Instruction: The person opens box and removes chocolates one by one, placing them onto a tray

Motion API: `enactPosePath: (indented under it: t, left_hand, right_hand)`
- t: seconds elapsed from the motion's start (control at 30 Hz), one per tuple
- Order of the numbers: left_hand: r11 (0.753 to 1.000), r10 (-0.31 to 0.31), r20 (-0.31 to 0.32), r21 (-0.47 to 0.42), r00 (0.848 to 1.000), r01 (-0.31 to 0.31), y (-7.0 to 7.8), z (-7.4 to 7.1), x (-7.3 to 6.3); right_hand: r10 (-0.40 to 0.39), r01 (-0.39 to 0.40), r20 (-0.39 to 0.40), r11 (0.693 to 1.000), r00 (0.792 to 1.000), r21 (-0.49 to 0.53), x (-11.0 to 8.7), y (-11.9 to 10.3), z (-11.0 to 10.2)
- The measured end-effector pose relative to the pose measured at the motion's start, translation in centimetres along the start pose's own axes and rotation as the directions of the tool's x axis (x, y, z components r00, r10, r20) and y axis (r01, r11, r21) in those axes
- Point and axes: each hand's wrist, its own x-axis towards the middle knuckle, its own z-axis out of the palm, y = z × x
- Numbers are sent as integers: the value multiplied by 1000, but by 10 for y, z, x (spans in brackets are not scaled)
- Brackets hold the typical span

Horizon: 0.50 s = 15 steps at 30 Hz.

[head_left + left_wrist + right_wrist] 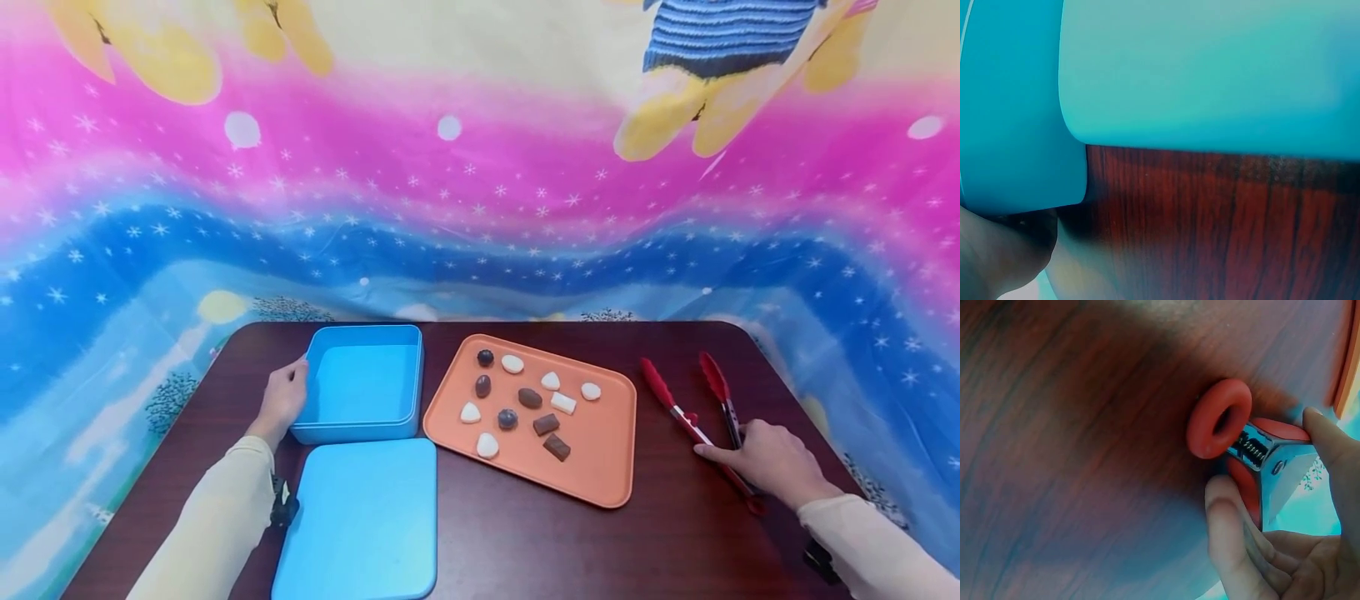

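Observation:
My left hand (pixel 285 396) holds the left side wall of an open, square blue box (pixel 356 431). In the left wrist view, part of that hand (pixel 1004 253) shows against the box's edge (pixel 1022 156). My right hand (pixel 780 462) grips a pair of tongs (pixel 693 427) with red tips, spread apart and pointing to the back of the table. Up close in the right wrist view, thumb and fingers lie on either side of the tongs' hinge end, where a red pull ring (pixel 1219 419) and a spring show.
An orange tray (pixel 600 467) between box and tongs bears several small brown, dark and white pieces, such as a brown block (pixel 557 447) and a white oval (pixel 512 364). A flat blue lid (pixel 360 521) lies before the box. A patterned cloth (pixel 480 208) hangs behind the table.

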Motion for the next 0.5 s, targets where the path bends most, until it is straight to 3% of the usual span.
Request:
enactPosePath:
  t: [0.5]
  left_hand:
    - [1000, 7, 9, 23, 1000, -7, -2, -1, 3]
  right_hand:
    - [-9, 9, 30, 1000, 1000, -9, 2, 2, -1]
